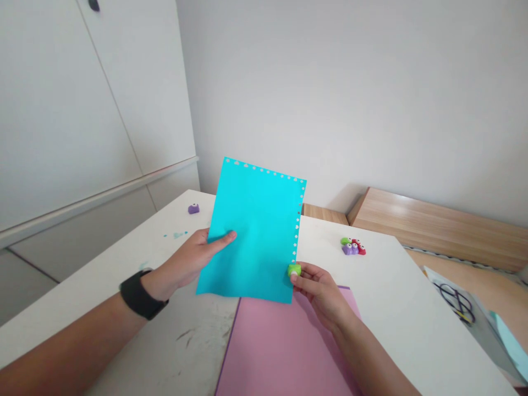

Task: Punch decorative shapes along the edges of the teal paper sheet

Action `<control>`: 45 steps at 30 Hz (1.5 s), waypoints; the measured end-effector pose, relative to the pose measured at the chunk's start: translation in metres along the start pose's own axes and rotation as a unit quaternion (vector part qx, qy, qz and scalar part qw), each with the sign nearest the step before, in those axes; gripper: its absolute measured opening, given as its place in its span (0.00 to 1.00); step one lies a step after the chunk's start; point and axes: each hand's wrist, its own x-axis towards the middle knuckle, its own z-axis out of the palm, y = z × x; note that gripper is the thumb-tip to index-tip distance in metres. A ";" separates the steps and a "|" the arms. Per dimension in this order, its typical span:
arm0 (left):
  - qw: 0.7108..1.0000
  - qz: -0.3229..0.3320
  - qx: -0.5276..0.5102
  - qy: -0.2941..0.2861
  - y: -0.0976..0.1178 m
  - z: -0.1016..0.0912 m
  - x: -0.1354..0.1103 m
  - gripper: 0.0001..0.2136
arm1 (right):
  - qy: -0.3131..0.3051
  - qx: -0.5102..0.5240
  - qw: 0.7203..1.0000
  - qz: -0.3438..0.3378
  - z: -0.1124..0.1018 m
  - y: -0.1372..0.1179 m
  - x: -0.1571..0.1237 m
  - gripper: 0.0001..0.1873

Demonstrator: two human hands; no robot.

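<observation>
A bright blue sheet of paper (256,220) is held up above the table, with small punched holes along its top edge and down most of its right edge. My left hand (202,253) grips its left side, thumb on the front and fingers hidden behind. Between the thumb and fingers of my right hand (319,289) is a green craft punch (294,270) with a white button, sitting on the paper's right edge just below the lowest hole. Beneath the paper, a pink sheet or folder (284,346) with a purple border lies on the table.
One purple punch (193,208) stands at the table's far left. Several green, red and purple punches (353,247) cluster on the right. Blue paper scraps (177,235) lie on the white table (165,352). Dark-handled scissors (456,302) rest on a lower wooden surface at right.
</observation>
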 end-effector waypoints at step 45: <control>0.997 -0.015 -0.081 -0.001 0.003 0.008 -0.003 0.23 | -0.001 0.050 0.998 -0.038 -0.001 -0.021 -0.003 0.20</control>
